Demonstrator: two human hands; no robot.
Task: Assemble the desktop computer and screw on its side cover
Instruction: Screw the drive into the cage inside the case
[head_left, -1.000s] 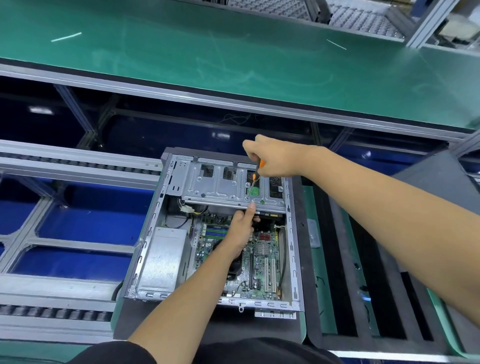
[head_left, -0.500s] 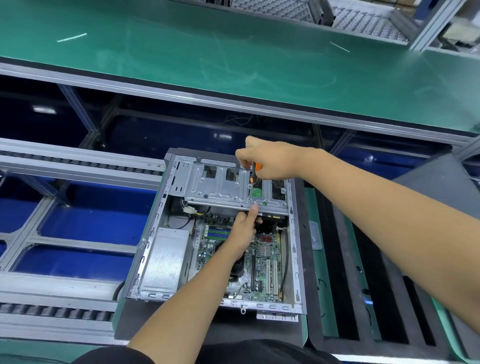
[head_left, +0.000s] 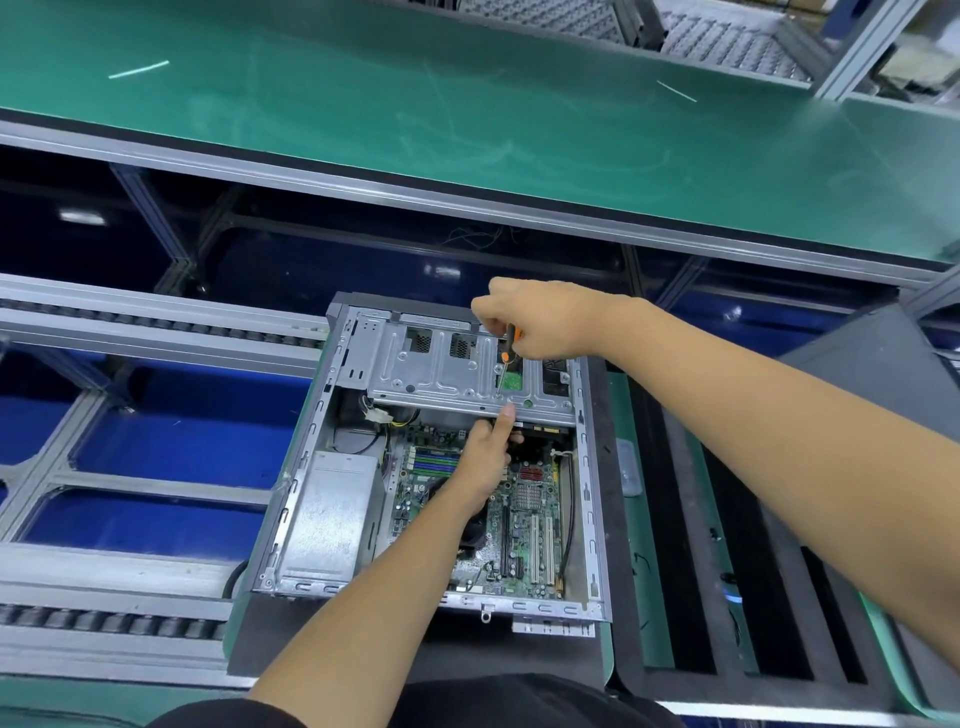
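Setting: assembly line; green table (head_left: 467, 104) across the far side, grey roller rails (head_left: 130, 332) on the left, blue floor beneath.
Computer case (head_left: 332, 467): one, lying on its side on a dark tray (head_left: 608, 519), open side facing up, no side cover fitted.
Inside case: one green motherboard (head_left: 524, 535), one silver power supply (head_left: 332, 519) at near left, one metal drive cage (head_left: 441, 364) along the far end.
Right hand (head_left: 540, 322): fingers curled round one orange-handled screwdriver (head_left: 506, 358); shaft angled down, tip on the drive cage.
Left hand (head_left: 488, 457): reaching into the case over the motherboard; index finger extended, tip touching the near edge of the drive cage just below the screwdriver tip; other fingers curled, whether holding anything cannot be told.
Neighbouring tray: one, black foam with long slots (head_left: 675, 545), right of the case.
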